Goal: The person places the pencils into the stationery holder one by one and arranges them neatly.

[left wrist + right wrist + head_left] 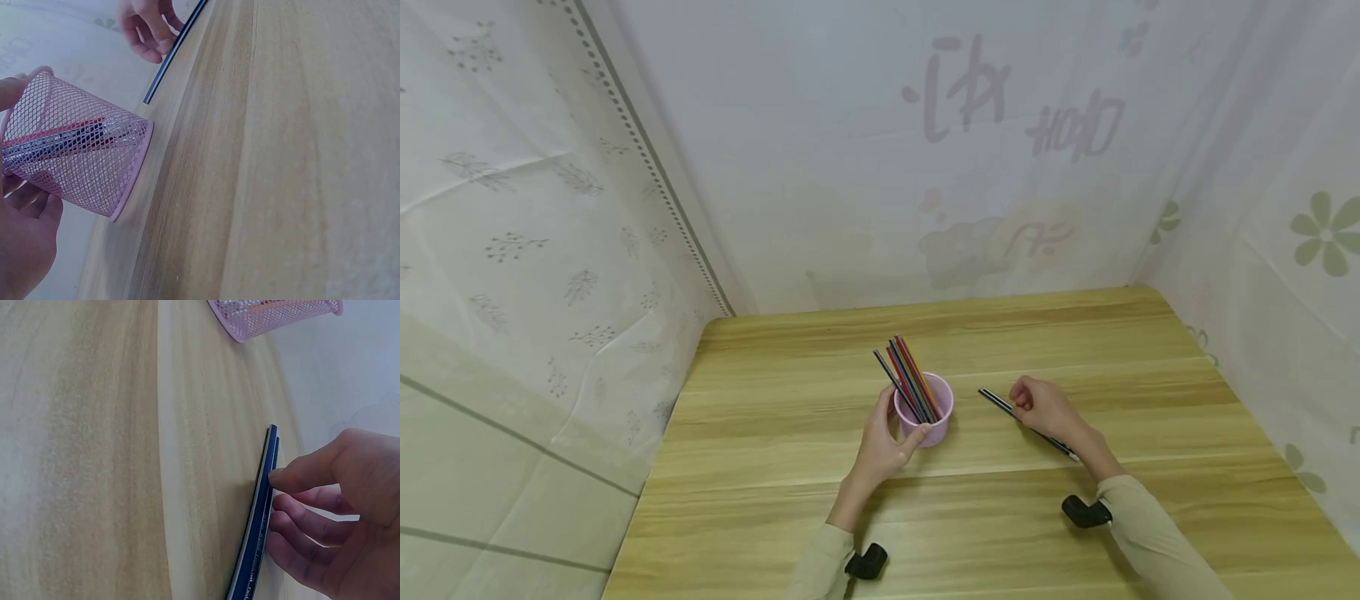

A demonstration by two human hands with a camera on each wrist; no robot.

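My left hand (883, 446) grips a pink mesh pencil cup (951, 408), thumb at the near side of its rim and fingers round the other side. Several pencils (910, 375), some red, some dark and one yellow, lean to the left inside the cup. To the right, two dark pencils (996, 401) lie side by side, slanting across the tabletop. My right hand (1048, 410) is over their middle, with its thumb tip at the edge of the dark pencils (257, 525) in the right wrist view. Its other fingers are bent loosely beside them.
The wood-grain table (760, 467) ends at a back edge against a pale printed curtain (820, 167). More patterned cloth (550, 250) hangs at the left and right sides. A black wrist camera mount (1086, 511) sits at the right sleeve, and another (867, 562) at the left.
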